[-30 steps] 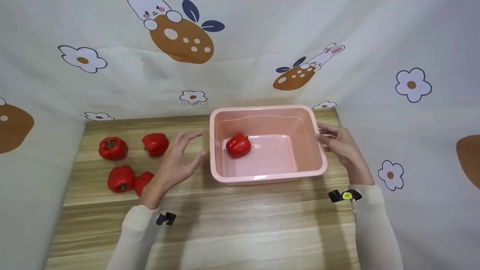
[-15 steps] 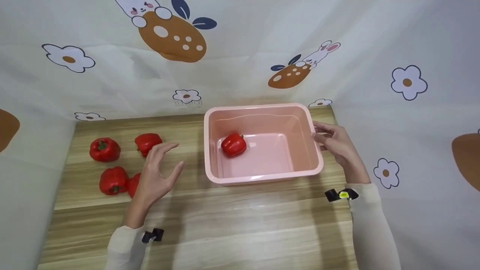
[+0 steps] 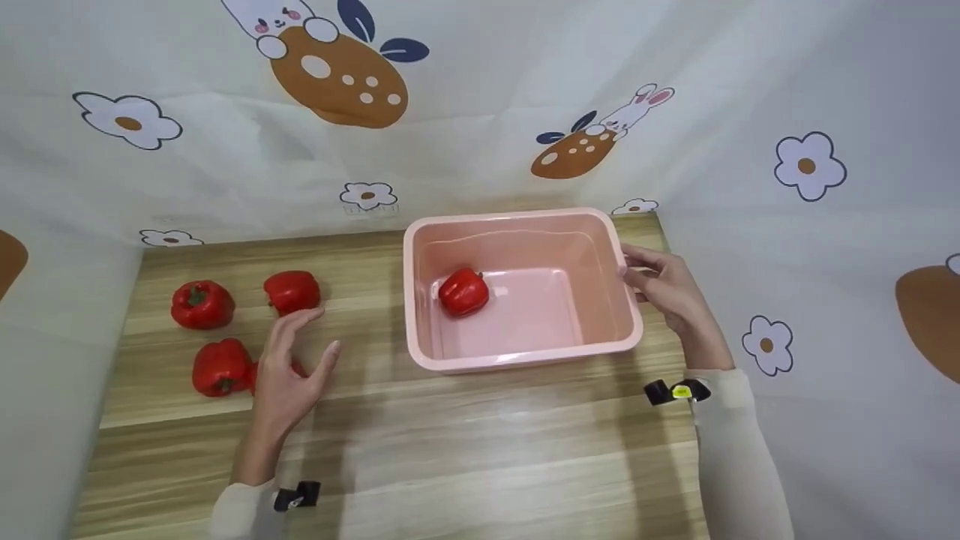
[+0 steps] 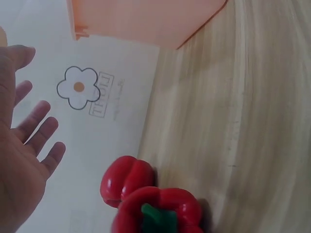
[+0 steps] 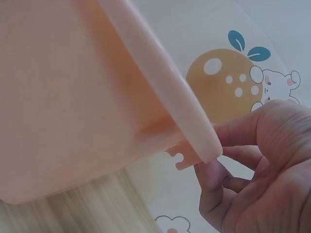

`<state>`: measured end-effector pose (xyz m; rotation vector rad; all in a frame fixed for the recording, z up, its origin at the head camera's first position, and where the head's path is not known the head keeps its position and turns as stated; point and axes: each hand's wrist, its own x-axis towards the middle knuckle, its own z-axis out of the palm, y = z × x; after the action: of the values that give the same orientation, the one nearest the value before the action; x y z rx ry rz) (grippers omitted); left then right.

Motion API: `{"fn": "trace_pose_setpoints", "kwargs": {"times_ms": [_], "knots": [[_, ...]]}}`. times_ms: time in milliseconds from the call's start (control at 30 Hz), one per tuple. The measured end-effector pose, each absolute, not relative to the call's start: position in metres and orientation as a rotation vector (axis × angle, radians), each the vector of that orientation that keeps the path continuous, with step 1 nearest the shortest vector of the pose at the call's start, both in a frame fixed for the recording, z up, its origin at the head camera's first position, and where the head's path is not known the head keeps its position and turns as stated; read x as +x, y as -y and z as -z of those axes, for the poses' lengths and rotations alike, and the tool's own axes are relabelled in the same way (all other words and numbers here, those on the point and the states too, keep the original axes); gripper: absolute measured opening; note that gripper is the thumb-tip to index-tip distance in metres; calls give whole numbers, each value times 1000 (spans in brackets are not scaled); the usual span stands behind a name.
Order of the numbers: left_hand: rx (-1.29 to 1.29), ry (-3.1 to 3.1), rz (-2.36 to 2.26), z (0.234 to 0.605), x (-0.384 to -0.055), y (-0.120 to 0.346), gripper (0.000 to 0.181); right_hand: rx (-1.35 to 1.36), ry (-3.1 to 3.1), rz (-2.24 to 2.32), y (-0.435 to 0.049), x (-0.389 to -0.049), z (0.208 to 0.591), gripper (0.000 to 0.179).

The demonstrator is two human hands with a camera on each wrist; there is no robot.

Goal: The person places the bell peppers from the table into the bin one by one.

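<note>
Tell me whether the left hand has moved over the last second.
Yes: judged against the wooden table in the head view, the left hand has moved left and nearer the camera, away from the pink tub.

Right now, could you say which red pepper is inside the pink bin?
The pepper at the left inside the bin; the other peppers lie on the table.

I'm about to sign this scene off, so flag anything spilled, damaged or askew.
Nothing stands out. The bin stands upright on the table with one pepper inside; no spill or crack shows. Three peppers beside it look whole. A fourth is mostly behind the left hand, so I can't check it fully.
</note>
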<state>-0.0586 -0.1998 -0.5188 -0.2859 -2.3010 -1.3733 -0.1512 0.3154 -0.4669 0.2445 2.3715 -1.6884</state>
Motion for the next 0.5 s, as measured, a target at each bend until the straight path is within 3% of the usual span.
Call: {"fn": "trace_pose_setpoints", "kwargs": {"times_ms": [267,500], "knots": [[-153,2298,1336,559,-47,229,55,227,-2404,1644,-315,-152,467,49],[28,2296,1335,552,-24,237,49,222,-2378,1652,-313,-153,468,49]]}}
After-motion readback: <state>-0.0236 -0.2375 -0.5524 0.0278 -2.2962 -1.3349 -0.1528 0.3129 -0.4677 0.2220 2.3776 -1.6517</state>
